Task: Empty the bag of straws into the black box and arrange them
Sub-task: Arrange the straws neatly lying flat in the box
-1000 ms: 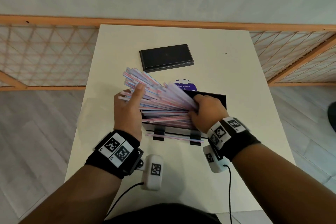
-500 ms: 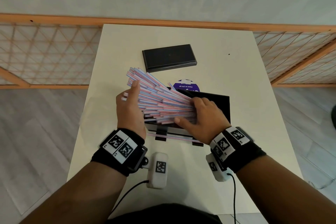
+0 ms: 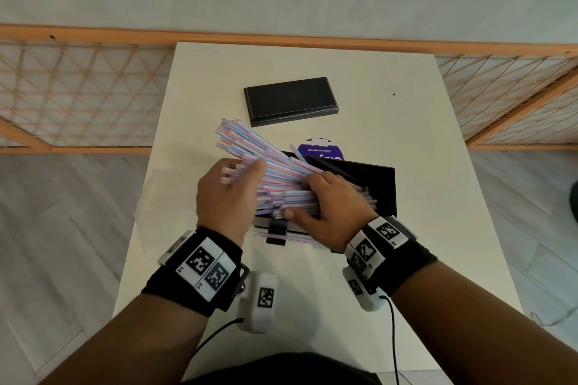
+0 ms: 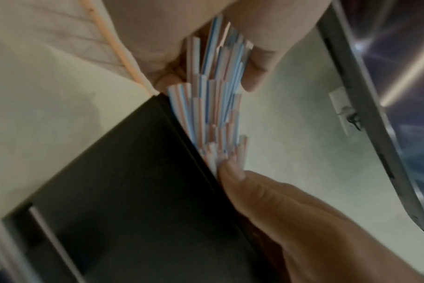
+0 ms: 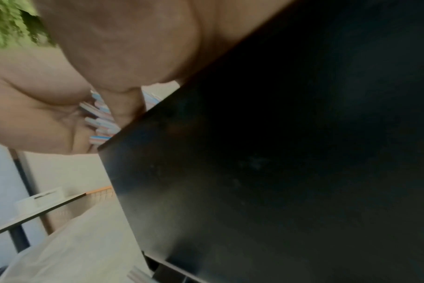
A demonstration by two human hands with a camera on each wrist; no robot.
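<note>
A thick bundle of pink-and-blue striped straws (image 3: 275, 175) fans from the open black box (image 3: 383, 194) up and out to the left. My left hand (image 3: 247, 172) grips the bundle's left part, thumb on the near side and fingers over the far side. The left wrist view shows these straws (image 4: 213, 95) between thumb and fingers, beside the box wall (image 4: 133, 191). My right hand (image 3: 300, 197) lies over the bundle at the box's left half, fingers curled on top and thumb stretched along the near side. The right wrist view shows mostly the dark box (image 5: 278, 172) and a few straw ends (image 5: 102, 122).
The flat black lid (image 3: 291, 100) lies farther back on the white table (image 3: 406, 134). A round purple label (image 3: 320, 150) shows just behind the box. A few loose straws (image 3: 281, 236) lie along the box's front by its black clips. An orange lattice rail borders the table.
The left hand has slid right toward the box and the straw fan has narrowed. The right hand has spread over the bundle with its thumb out along the near side.
</note>
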